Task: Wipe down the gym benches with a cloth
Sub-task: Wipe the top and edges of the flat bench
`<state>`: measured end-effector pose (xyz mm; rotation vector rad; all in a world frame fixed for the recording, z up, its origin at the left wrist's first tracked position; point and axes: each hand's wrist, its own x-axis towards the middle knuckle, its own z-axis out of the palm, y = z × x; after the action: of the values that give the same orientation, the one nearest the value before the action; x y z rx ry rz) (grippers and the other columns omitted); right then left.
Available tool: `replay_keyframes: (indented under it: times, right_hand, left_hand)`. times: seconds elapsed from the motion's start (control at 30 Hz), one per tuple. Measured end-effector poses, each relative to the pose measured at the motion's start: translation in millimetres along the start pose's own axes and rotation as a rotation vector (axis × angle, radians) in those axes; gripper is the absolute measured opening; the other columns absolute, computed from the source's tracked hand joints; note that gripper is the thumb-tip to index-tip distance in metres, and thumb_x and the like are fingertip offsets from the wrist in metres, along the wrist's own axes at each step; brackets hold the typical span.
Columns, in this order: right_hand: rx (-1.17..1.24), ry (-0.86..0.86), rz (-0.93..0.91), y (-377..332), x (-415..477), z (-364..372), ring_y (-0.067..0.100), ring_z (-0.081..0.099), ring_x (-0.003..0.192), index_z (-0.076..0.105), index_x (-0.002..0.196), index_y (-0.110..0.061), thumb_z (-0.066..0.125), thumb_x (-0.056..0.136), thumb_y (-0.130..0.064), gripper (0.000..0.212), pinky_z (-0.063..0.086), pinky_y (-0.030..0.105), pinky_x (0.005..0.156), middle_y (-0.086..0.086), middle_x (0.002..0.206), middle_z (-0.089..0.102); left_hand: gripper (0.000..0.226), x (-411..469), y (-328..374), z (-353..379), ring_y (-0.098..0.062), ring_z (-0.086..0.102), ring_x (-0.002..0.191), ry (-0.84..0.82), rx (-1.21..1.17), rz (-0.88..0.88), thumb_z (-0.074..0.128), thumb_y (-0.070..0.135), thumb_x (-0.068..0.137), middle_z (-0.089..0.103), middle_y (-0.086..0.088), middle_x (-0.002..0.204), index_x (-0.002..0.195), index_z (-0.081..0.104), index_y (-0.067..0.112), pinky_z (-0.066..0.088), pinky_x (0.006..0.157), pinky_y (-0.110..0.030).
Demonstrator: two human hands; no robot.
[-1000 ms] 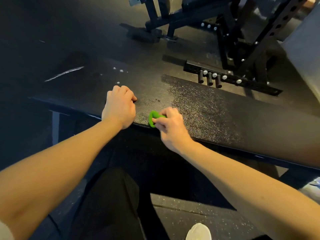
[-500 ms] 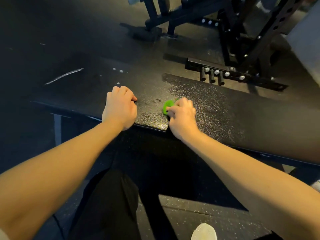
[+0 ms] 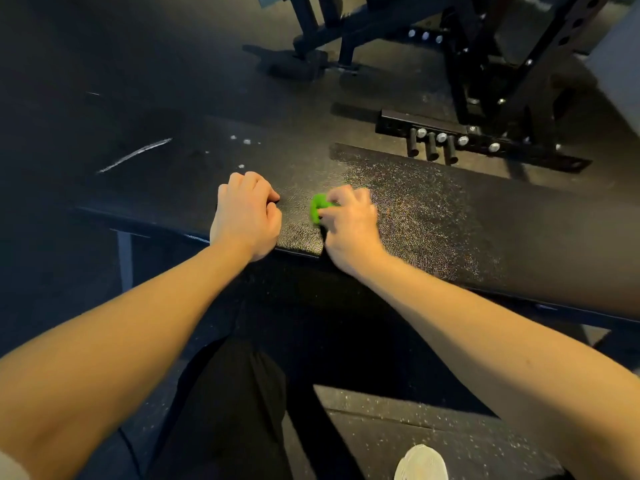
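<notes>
A long black padded gym bench (image 3: 467, 216) runs across the middle of the view. My right hand (image 3: 349, 223) grips a small bright green cloth (image 3: 318, 207), bunched under its fingers, and holds it against the bench top a little in from the near edge. Only the cloth's left part shows beyond my fingers. My left hand (image 3: 246, 211) rests on the bench just left of it, fingers curled into a loose fist and holding nothing. The bench surface to the right of the cloth looks speckled and shiny.
A black metal rack (image 3: 491, 98) with pegs and bolts stands on the dark floor behind the bench at the right. Another machine frame (image 3: 322, 39) sits further back. White marks (image 3: 135, 154) lie on the floor at left. My black trouser leg (image 3: 225, 403) and white shoe (image 3: 420, 462) are below.
My right hand slid the green cloth from the bench's near edge further onto the top and slightly right. My left hand stayed in place.
</notes>
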<state>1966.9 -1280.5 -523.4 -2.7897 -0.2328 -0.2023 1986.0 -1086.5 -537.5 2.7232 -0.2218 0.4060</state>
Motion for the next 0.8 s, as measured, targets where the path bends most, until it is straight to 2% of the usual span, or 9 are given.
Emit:
replay_keyframes:
  times: [0.1, 0.13, 0.27, 0.33, 0.43, 0.57, 0.6, 0.7, 0.8]
  right_hand:
    - [0.041, -0.053, -0.182, 7.6, -0.2, -2.9, 0.025, 0.039, 0.118, 0.075, 0.118, -0.018, 0.062, 0.098, -0.015, 0.023, 0.037, 0.042, 0.100, -0.001, 0.126, 0.052]
    - [0.053, -0.048, -0.151, 18.1, 8.7, -4.8, 0.024, 0.039, 0.116, 0.074, 0.119, -0.019, 0.063, 0.099, -0.016, 0.024, 0.037, 0.041, 0.101, 0.000, 0.123, 0.052]
    - [0.140, 0.095, 0.236, 54.7, 55.0, -14.4, 0.020, 0.040, 0.111, 0.066, 0.105, -0.014, 0.064, 0.092, -0.005, 0.016, 0.038, 0.038, 0.108, 0.000, 0.111, 0.040]
    - [0.112, 0.131, 0.297, 51.3, 67.8, -12.1, 0.021, 0.038, 0.109, 0.069, 0.098, -0.014, 0.063, 0.089, -0.001, 0.017, 0.036, 0.036, 0.105, 0.000, 0.112, 0.042]
    - [0.083, 0.075, 0.169, 20.7, 57.7, -3.4, 0.023, 0.039, 0.112, 0.073, 0.101, -0.014, 0.062, 0.092, -0.005, 0.017, 0.035, 0.036, 0.100, -0.003, 0.112, 0.043]
    - [0.115, -0.056, -0.181, 3.8, 26.0, 2.5, 0.023, 0.037, 0.111, 0.076, 0.113, -0.016, 0.061, 0.099, -0.018, 0.020, 0.036, 0.038, 0.099, -0.002, 0.114, 0.045]
    - [0.137, -0.062, -0.182, 11.3, 30.8, 1.1, 0.023, 0.037, 0.110, 0.076, 0.113, -0.016, 0.062, 0.099, -0.019, 0.020, 0.036, 0.037, 0.099, -0.003, 0.112, 0.045]
    - [0.186, 0.020, 0.054, 42.9, 69.2, 0.1, 0.021, 0.040, 0.109, 0.073, 0.107, -0.017, 0.065, 0.095, -0.014, 0.014, 0.038, 0.035, 0.102, -0.001, 0.111, 0.042]
    - [0.181, 0.118, 0.312, 59.5, 111.5, 3.4, 0.020, 0.044, 0.107, 0.066, 0.110, -0.018, 0.068, 0.088, -0.012, 0.023, 0.043, 0.040, 0.103, 0.002, 0.117, 0.045]
  left_hand:
    - [0.017, 0.1, 0.1, -1.7, -0.021, 0.046, 0.110, 0.004, -0.005, 0.004, 0.049, 0.024, 0.096, 0.058, 0.002, 0.115, 0.105, 0.064, 0.022, 0.039, 0.094, -0.040]
    - [0.017, 0.6, 0.1, -2.2, -0.022, 0.046, 0.110, 0.005, -0.007, 0.005, 0.050, 0.024, 0.096, 0.059, 0.001, 0.116, 0.105, 0.064, 0.021, 0.038, 0.094, -0.040]
    - [0.016, 0.5, -0.1, -1.8, -0.022, 0.047, 0.111, 0.007, -0.004, 0.000, 0.050, 0.025, 0.097, 0.059, 0.001, 0.116, 0.105, 0.063, 0.021, 0.039, 0.095, -0.040]
    - [0.015, 0.2, 0.7, -1.3, -0.022, 0.047, 0.108, 0.015, -0.003, 0.005, 0.050, 0.024, 0.096, 0.059, 0.001, 0.114, 0.102, 0.063, 0.021, 0.039, 0.094, -0.040]
    - [0.014, -0.4, -0.2, -0.2, -0.023, 0.047, 0.106, 0.019, -0.005, 0.005, 0.050, 0.024, 0.095, 0.059, 0.001, 0.112, 0.101, 0.062, 0.021, 0.039, 0.092, -0.041]
    - [0.014, 0.6, -0.3, 0.7, -0.022, 0.047, 0.107, 0.016, 0.000, 0.014, 0.051, 0.025, 0.094, 0.058, 0.001, 0.112, 0.103, 0.062, 0.021, 0.039, 0.092, -0.041]
    - [0.015, 0.8, -0.7, 0.9, -0.022, 0.046, 0.107, 0.017, 0.000, 0.014, 0.051, 0.025, 0.094, 0.058, 0.001, 0.112, 0.103, 0.062, 0.021, 0.039, 0.092, -0.041]
    - [0.015, 0.7, -3.1, 3.7, -0.021, 0.046, 0.107, 0.031, -0.012, 0.009, 0.052, 0.023, 0.093, 0.058, 0.002, 0.112, 0.102, 0.064, 0.021, 0.037, 0.092, -0.039]
    - [0.016, 1.2, -2.3, 4.4, -0.022, 0.047, 0.107, 0.039, -0.020, 0.008, 0.053, 0.022, 0.092, 0.058, 0.002, 0.112, 0.101, 0.065, 0.020, 0.037, 0.092, -0.039]
